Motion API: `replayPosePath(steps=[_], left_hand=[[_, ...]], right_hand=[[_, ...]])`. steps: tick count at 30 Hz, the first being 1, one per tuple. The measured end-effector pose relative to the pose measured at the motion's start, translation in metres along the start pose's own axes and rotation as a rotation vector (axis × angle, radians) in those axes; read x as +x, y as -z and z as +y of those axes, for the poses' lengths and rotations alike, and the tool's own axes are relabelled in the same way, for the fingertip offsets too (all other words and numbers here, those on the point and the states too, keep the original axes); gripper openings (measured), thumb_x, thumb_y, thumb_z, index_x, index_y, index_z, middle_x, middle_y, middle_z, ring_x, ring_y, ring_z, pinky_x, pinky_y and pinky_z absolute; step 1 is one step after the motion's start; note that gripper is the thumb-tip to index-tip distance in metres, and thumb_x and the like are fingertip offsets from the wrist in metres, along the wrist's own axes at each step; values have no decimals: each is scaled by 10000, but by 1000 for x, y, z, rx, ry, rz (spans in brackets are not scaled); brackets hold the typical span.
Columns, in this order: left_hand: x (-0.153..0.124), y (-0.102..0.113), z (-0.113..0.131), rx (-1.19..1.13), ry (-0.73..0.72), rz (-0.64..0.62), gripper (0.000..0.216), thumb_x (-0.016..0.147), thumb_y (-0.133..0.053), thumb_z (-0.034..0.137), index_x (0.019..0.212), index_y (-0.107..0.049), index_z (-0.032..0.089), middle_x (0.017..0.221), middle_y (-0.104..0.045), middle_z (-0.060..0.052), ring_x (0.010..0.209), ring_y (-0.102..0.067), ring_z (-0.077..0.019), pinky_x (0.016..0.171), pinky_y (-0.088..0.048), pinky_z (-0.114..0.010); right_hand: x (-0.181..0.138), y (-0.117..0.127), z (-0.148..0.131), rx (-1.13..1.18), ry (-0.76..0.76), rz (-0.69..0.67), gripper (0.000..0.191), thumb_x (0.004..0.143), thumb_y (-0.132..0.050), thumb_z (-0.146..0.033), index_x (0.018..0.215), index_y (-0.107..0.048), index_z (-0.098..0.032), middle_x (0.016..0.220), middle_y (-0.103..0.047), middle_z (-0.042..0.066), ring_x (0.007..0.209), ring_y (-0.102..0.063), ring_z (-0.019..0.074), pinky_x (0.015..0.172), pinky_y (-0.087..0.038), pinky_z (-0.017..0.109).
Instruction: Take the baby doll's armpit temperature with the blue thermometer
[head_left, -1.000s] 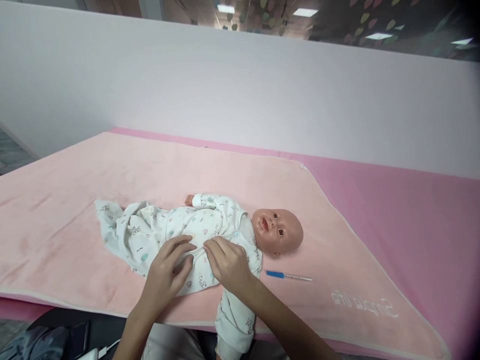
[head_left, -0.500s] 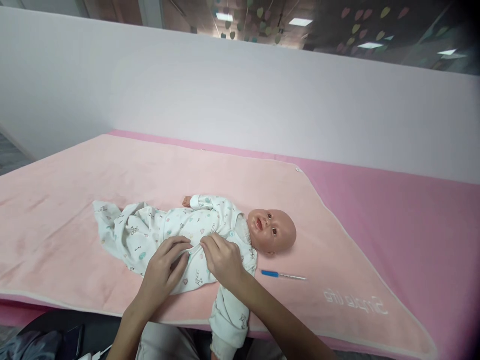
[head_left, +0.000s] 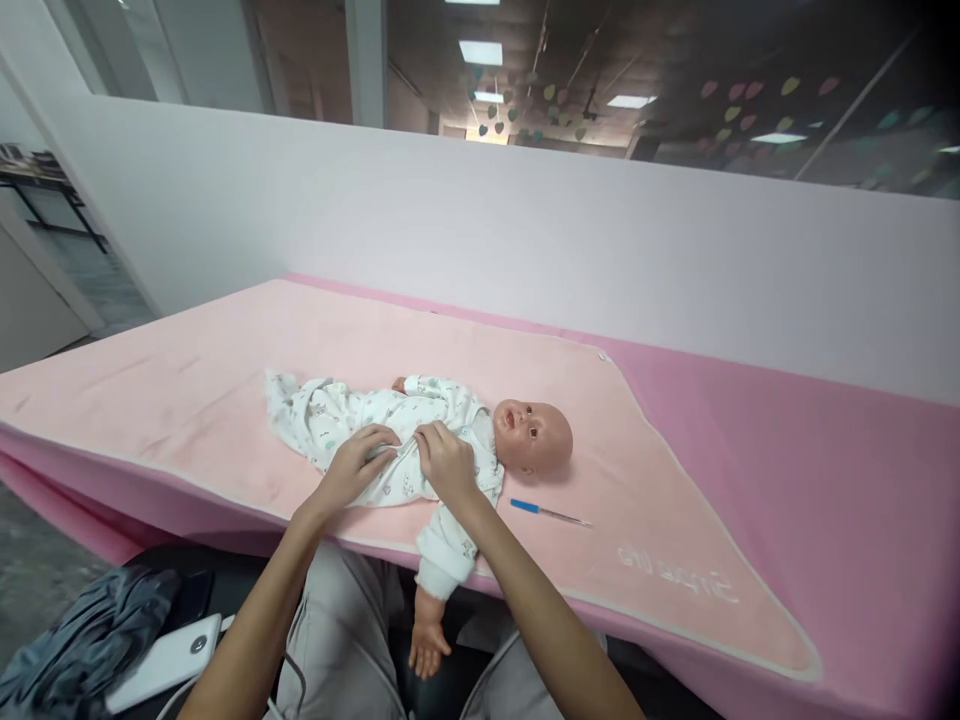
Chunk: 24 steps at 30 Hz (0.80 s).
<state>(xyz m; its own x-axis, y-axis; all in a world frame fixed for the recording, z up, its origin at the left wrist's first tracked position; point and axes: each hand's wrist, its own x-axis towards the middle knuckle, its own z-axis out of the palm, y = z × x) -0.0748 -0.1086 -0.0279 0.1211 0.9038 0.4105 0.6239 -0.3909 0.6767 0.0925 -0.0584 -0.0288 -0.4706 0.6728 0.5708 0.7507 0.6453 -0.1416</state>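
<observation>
A baby doll (head_left: 534, 440) lies on its back, head to the right, dressed in a white baby outfit (head_left: 409, 488) with small printed figures. At the front of its belly, my left hand (head_left: 361, 465) pinches the cloth edge. Close by on the right, my right hand (head_left: 447, 462) pinches the same edge nearer the chest. A fold of fabric stretches between my fingertips; any fastener there is too small to make out. The doll's near arm (head_left: 429, 635) hangs over the table edge, under my right forearm. Beside its shoulder lies a thin clear rod with a blue end (head_left: 526, 506).
A peach blanket (head_left: 660, 570) with lettering covers much of the pink-covered table (head_left: 810, 480). Behind it rises a white partition (head_left: 600, 250). At lower left are a white phone-like device (head_left: 169, 660) with a cable and a dark crumpled cloth (head_left: 90, 630).
The camera view has tilted and pulled back, showing more of my lap and the lower-left items. Both hands stay on the outfit's front, and the doll lies as before.
</observation>
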Motion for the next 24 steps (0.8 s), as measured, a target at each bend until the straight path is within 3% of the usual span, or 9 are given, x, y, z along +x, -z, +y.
replayPosePath(steps=[6,12,19,24], left_hand=[[3,-2,4,144,-59,10,228,862,-405,320,894,-583,181,967,-577,-56,935,-527,-190,869,-397,-328],[11,-2,11,357,-117,59,187,815,-446,293,931,-521,167,869,-576,-60,809,-534,-190,739,-425,-310],[1,-6,20,570,-135,136,209,821,-456,321,836,-616,187,979,-615,-77,943,-533,-243,853,-401,-388],[-9,-2,43,500,-27,92,227,784,-495,304,878,-656,175,1106,-590,-113,1076,-501,-286,931,-388,-445]], right_hand=[[0,6,-7,-97,-29,-95,264,946,-311,-299,972,-557,-205,925,-596,33,758,-574,122,551,-339,217],[-4,12,-16,-126,-66,-137,288,954,-249,-272,1017,-515,-181,990,-560,71,803,-552,155,601,-378,233],[-11,24,-21,-131,-31,-102,195,921,-343,-236,980,-520,-181,969,-565,71,823,-549,156,631,-414,227],[-21,35,-25,-113,-36,-42,194,876,-392,-172,1007,-533,-197,989,-565,53,826,-566,146,648,-452,228]])
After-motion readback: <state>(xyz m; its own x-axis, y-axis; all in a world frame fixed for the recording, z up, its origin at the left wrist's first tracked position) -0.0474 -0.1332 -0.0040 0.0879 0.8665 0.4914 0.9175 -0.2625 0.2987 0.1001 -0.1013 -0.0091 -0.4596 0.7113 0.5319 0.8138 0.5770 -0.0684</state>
